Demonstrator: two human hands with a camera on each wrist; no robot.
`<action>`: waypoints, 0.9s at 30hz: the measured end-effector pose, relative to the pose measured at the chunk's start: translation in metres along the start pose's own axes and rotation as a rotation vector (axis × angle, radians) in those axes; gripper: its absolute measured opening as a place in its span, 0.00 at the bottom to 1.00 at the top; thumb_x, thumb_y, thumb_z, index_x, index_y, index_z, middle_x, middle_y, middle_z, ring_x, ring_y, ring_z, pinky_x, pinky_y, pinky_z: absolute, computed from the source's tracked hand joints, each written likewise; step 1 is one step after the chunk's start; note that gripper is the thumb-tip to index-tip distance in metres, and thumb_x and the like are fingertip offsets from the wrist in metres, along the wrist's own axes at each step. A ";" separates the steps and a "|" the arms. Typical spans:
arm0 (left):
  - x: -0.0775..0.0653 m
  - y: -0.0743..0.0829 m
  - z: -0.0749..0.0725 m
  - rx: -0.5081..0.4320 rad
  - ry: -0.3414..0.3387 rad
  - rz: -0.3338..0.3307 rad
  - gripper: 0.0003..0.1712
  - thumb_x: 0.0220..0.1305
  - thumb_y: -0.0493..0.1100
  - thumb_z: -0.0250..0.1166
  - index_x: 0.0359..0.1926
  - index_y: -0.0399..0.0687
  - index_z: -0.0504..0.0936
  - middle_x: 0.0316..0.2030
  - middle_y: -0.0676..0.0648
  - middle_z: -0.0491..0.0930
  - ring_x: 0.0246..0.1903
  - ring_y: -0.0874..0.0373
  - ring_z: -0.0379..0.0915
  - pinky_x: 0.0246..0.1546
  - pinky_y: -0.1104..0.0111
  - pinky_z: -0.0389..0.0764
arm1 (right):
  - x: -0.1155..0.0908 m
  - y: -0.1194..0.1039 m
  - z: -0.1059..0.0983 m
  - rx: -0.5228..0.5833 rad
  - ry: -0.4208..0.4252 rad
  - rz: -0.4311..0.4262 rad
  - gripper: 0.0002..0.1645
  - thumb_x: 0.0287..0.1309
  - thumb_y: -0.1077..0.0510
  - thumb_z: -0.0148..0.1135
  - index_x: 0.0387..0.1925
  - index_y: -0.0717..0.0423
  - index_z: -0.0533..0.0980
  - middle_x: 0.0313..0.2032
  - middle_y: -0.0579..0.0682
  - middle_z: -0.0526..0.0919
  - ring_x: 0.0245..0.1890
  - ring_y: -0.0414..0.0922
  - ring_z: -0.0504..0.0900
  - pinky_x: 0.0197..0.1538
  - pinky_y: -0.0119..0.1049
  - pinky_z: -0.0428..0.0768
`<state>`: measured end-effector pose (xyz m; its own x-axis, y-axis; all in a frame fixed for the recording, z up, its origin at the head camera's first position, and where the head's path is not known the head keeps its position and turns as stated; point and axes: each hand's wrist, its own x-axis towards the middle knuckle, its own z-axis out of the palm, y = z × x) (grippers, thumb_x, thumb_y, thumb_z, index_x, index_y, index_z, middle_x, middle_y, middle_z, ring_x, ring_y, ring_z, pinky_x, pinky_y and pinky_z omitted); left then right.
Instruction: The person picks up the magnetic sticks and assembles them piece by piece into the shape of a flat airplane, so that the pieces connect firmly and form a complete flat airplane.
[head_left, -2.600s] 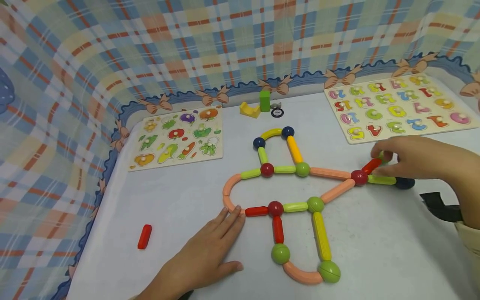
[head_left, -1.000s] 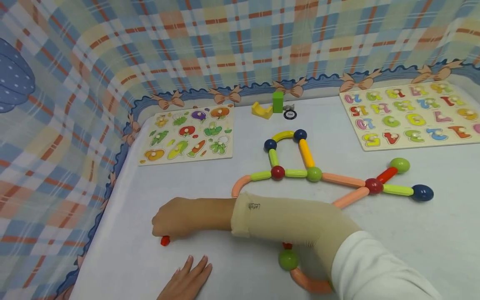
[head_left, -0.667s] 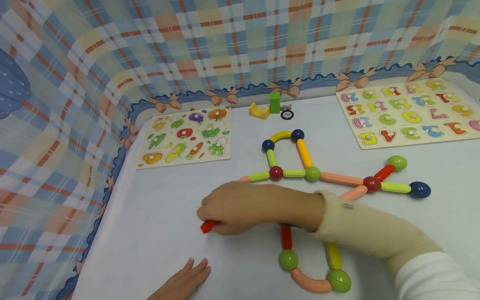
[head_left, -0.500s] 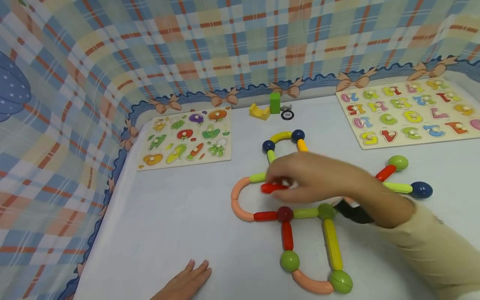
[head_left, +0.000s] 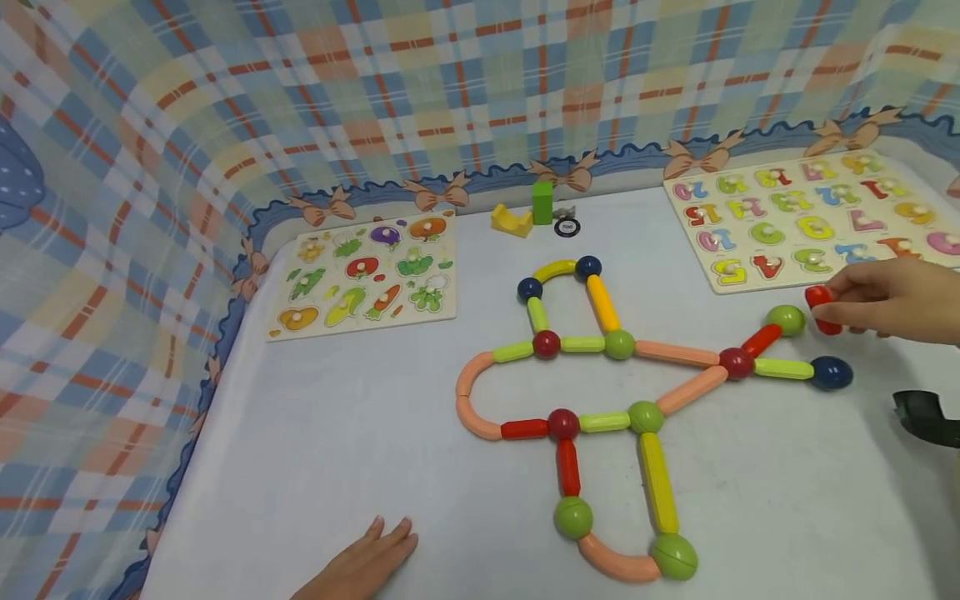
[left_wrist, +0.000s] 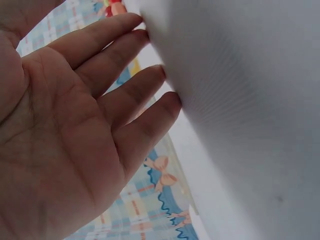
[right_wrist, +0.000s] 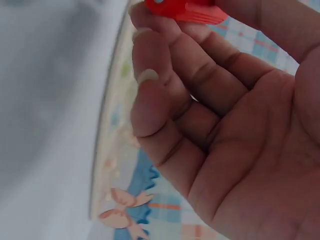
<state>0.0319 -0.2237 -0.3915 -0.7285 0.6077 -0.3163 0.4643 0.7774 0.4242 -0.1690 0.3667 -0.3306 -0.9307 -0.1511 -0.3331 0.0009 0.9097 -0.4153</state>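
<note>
My right hand (head_left: pixel 900 300) pinches a short red magnetic rod (head_left: pixel 823 310) between thumb and fingers at the far right. In the right wrist view the red rod (right_wrist: pixel 192 11) shows at the top edge, partly cut off. Just left of it lies a green ball (head_left: pixel 785 320) on the end of another red rod (head_left: pixel 762 341), which joins a dark red ball (head_left: pixel 737 363). Below that, a dark blue ball (head_left: pixel 832 372) ends a light green rod (head_left: pixel 783 368). My left hand (head_left: pixel 363 562) rests with extended fingers on the white table, its fingertips (left_wrist: pixel 172 100) touching the surface.
Connected rods and balls form a fish-like outline, with a salmon curved rod (head_left: pixel 472 396) at its left end. A vegetable puzzle board (head_left: pixel 444 304) lies back left, a number puzzle board (head_left: pixel 720 283) back right. A green block (head_left: pixel 542 203) and yellow block (head_left: pixel 512 221) stand behind.
My right hand has picked up the loose red rod from the left side and carried it across to the far right. The left hand has drawn back toward the front edge, off the outline.
</note>
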 end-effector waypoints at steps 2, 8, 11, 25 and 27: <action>-0.001 0.000 0.001 -0.004 0.037 0.009 0.39 0.58 0.61 0.56 0.59 0.34 0.66 0.60 0.41 0.63 0.57 0.34 0.55 0.58 0.77 0.44 | 0.002 0.010 0.001 0.046 -0.068 0.044 0.29 0.56 0.45 0.57 0.42 0.70 0.69 0.25 0.49 0.76 0.26 0.47 0.72 0.26 0.38 0.73; -0.003 0.000 0.005 0.041 0.121 0.063 0.39 0.58 0.61 0.55 0.59 0.34 0.67 0.59 0.41 0.65 0.56 0.36 0.57 0.53 0.87 0.29 | 0.007 0.019 0.007 0.063 -0.187 0.084 0.29 0.53 0.40 0.57 0.34 0.65 0.73 0.23 0.48 0.71 0.26 0.47 0.68 0.28 0.40 0.71; -0.002 0.000 0.005 0.054 0.114 0.070 0.39 0.58 0.62 0.54 0.58 0.33 0.68 0.59 0.40 0.65 0.57 0.37 0.57 0.52 0.87 0.25 | 0.008 0.021 0.009 0.062 -0.224 0.093 0.30 0.51 0.38 0.58 0.32 0.63 0.74 0.23 0.48 0.70 0.26 0.47 0.68 0.28 0.39 0.70; -0.002 -0.001 0.004 0.069 0.103 0.081 0.40 0.59 0.62 0.53 0.58 0.31 0.67 0.58 0.39 0.66 0.59 0.42 0.55 0.53 0.85 0.25 | 0.010 0.011 0.010 0.035 -0.376 0.096 0.25 0.53 0.38 0.56 0.28 0.56 0.76 0.20 0.46 0.70 0.24 0.43 0.68 0.26 0.37 0.69; -0.002 -0.001 0.004 0.072 0.108 0.086 0.40 0.59 0.62 0.53 0.57 0.31 0.68 0.58 0.39 0.66 0.60 0.45 0.54 0.53 0.85 0.25 | 0.010 0.009 0.011 0.036 -0.384 0.093 0.24 0.54 0.38 0.55 0.28 0.56 0.76 0.20 0.46 0.70 0.24 0.43 0.68 0.26 0.37 0.69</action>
<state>0.0354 -0.2250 -0.3946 -0.7326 0.6546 -0.1865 0.5594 0.7352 0.3828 -0.1742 0.3695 -0.3466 -0.7218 -0.2089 -0.6599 0.0977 0.9131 -0.3959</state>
